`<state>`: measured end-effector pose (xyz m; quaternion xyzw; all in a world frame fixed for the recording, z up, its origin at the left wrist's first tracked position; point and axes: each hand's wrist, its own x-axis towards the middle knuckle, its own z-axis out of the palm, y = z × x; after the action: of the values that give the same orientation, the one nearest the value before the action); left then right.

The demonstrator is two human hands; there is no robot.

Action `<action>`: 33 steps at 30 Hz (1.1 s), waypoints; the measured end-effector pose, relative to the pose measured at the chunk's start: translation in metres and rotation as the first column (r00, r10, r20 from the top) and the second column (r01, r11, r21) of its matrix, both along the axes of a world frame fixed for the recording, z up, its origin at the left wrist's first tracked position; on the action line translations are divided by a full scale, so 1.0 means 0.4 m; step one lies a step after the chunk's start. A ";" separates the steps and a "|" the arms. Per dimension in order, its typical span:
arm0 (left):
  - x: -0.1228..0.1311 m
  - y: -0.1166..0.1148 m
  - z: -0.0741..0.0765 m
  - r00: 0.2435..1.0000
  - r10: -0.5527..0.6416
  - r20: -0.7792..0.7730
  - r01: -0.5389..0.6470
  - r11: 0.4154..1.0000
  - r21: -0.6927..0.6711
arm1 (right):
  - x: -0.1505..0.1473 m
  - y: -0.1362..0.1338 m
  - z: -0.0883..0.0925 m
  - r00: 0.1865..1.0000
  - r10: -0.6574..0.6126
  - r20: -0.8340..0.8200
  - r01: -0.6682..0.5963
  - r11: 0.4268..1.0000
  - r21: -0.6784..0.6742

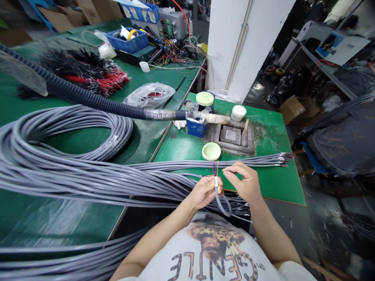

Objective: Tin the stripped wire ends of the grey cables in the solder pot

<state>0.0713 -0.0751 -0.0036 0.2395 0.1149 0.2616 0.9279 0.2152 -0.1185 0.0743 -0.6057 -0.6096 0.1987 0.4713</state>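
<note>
T-shirt [202,249], grey cable [222,207] pinched in left hand [203,191]

You have a black corrugated hose [88,102] stretched across the green-topped desk [272,183], with a round pale-green plastic lid [211,151] and a small white plastic tub [238,113] before you, and a blue plastic crate [127,41] farther off.

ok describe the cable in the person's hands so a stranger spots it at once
On the small green-topped bench, a bundle of grey cables runs across. Just below it, the left hand pinches one grey cable looping downward. Its end sets it apart: a white band with thin coloured wires fanning out above.
</note>
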 end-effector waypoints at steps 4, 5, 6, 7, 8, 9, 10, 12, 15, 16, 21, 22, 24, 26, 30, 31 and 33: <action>0.000 -0.002 0.002 0.999 -0.021 0.031 0.020 1.000 0.013 | 0.002 0.012 0.002 0.994 0.027 -0.106 -0.033 0.998 -0.054; -0.001 -0.003 0.003 0.999 -0.026 0.029 0.025 0.999 0.019 | 0.002 0.015 0.002 0.992 0.030 -0.125 -0.039 0.997 -0.062; -0.001 -0.003 0.004 0.999 -0.029 0.024 0.029 0.999 0.025 | 0.002 0.017 0.001 0.989 0.032 -0.141 -0.042 0.997 -0.067; -0.001 -0.003 0.005 0.999 -0.031 0.020 0.030 0.999 0.030 | 0.003 0.018 0.001 0.988 0.033 -0.153 -0.044 0.997 -0.069; -0.001 -0.004 0.005 0.999 -0.030 0.018 0.029 0.999 0.032 | 0.003 0.019 0.000 0.986 0.034 -0.163 -0.046 0.996 -0.070; -0.002 -0.004 0.006 0.999 -0.028 0.018 0.027 0.999 0.032 | 0.003 0.020 -0.001 0.985 0.036 -0.171 -0.049 0.996 -0.071; -0.002 -0.004 0.006 0.999 -0.027 0.019 0.027 0.999 0.032 | 0.003 0.020 -0.001 0.983 0.039 -0.178 -0.052 0.996 -0.070; -0.001 -0.005 0.005 0.999 -0.030 0.029 0.029 0.999 0.028 | 0.004 0.021 -0.003 0.981 0.045 -0.189 -0.059 0.996 -0.069; 0.001 -0.006 0.001 0.999 -0.025 0.044 0.025 1.000 0.015 | 0.004 0.022 -0.007 0.980 0.049 -0.194 -0.063 0.996 -0.069; 0.002 -0.006 0.000 0.999 -0.016 0.043 0.016 1.000 0.008 | 0.004 0.022 -0.008 0.980 0.051 -0.190 -0.065 0.996 -0.067; 0.006 0.002 -0.001 0.998 0.058 -0.009 -0.058 0.998 -0.031 | 0.012 0.012 -0.015 0.989 0.074 -0.125 -0.074 0.997 0.007; 0.007 0.005 -0.001 0.998 0.068 -0.017 -0.068 0.997 -0.038 | 0.015 0.008 -0.017 0.992 0.084 -0.099 -0.082 0.996 0.027; 0.007 0.011 0.002 0.997 0.078 -0.022 -0.079 0.996 -0.046 | 0.021 0.001 -0.020 0.993 0.111 -0.040 -0.109 0.992 0.060; 0.007 0.016 0.003 0.996 0.082 -0.023 -0.083 0.995 -0.047 | 0.025 -0.005 -0.021 0.991 0.134 0.015 -0.135 0.987 0.083; 0.011 0.016 0.005 0.990 0.133 -0.057 -0.134 0.991 -0.018 | 0.020 -0.004 -0.013 0.986 0.138 0.096 -0.149 0.982 0.117; 0.014 0.015 0.005 0.985 0.155 -0.075 -0.155 0.988 0.005 | 0.016 -0.002 -0.009 0.986 0.131 0.108 -0.144 0.982 0.124; 0.020 0.012 0.007 0.972 0.207 -0.111 -0.201 0.977 0.066 | 0.009 0.006 0.001 0.987 0.107 0.122 -0.124 0.983 0.135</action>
<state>0.0794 -0.0703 -0.0010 0.2667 0.1862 0.3439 0.8809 0.2186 -0.1162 0.0748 -0.5446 -0.6823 0.1468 0.4651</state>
